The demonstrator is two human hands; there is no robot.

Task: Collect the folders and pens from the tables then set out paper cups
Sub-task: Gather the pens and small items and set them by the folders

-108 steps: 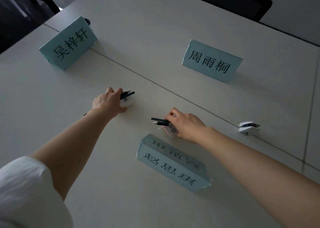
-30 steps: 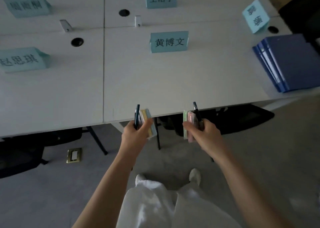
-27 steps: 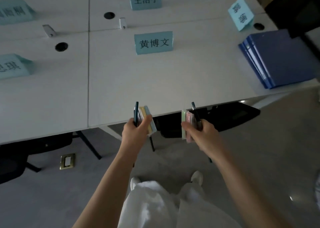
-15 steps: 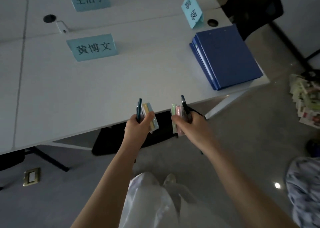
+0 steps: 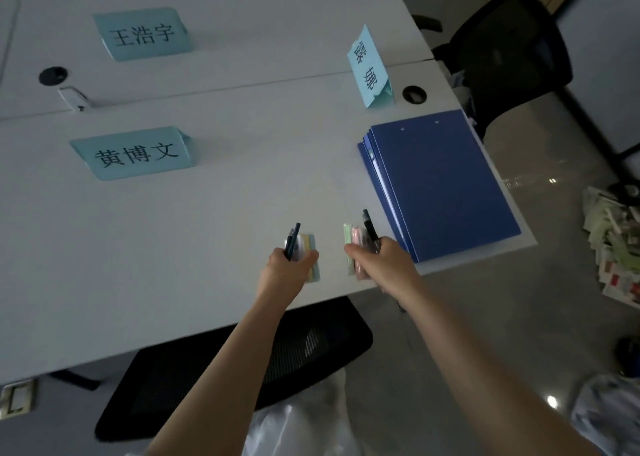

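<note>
Folders [image 5: 440, 185], blue, stacked at the right end of the table [image 5: 214, 220], near its edge. Left hand [image 5: 285, 275]: fingers wrapped round dark pens [image 5: 292, 239] and a pastel note pad [image 5: 310, 255]. Right hand [image 5: 377, 265]: fingers round one pen [image 5: 370, 225] plus green and pink pads [image 5: 353, 244]. Both full. Likely best to lay the bundles flat on the stack, square, so nothing rolls off. Name cards [image 5: 138, 152] stand left and far, well apart; black chair [image 5: 502, 50] beyond the right end. Nothing blocks the reach.
</note>
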